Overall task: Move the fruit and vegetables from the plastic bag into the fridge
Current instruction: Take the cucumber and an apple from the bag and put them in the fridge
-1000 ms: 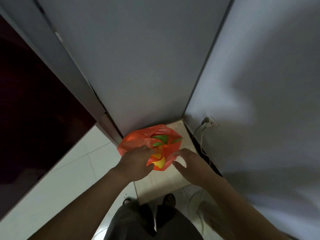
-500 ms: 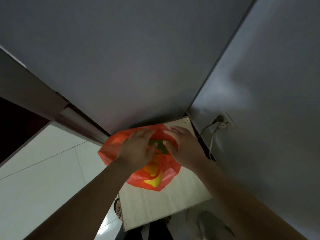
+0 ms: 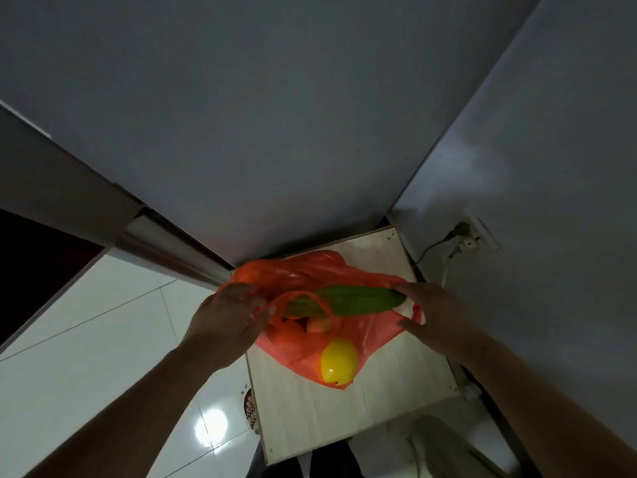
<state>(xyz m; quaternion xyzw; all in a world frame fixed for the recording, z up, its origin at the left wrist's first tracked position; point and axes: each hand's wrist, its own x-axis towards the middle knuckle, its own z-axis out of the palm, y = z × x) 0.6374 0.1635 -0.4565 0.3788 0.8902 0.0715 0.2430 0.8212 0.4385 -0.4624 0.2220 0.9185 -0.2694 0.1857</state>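
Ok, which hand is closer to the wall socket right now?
Right. The right hand is just below and left of the socket, fingertips at the cucumber; the left hand is farther left, across the bag.

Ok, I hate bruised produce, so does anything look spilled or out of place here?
Nothing has spilled. The cucumber lies crosswise over the mouth of the plastic bag, one end jutting past the rim at the right hand. The yellow fruit bulges at the bag's near end.
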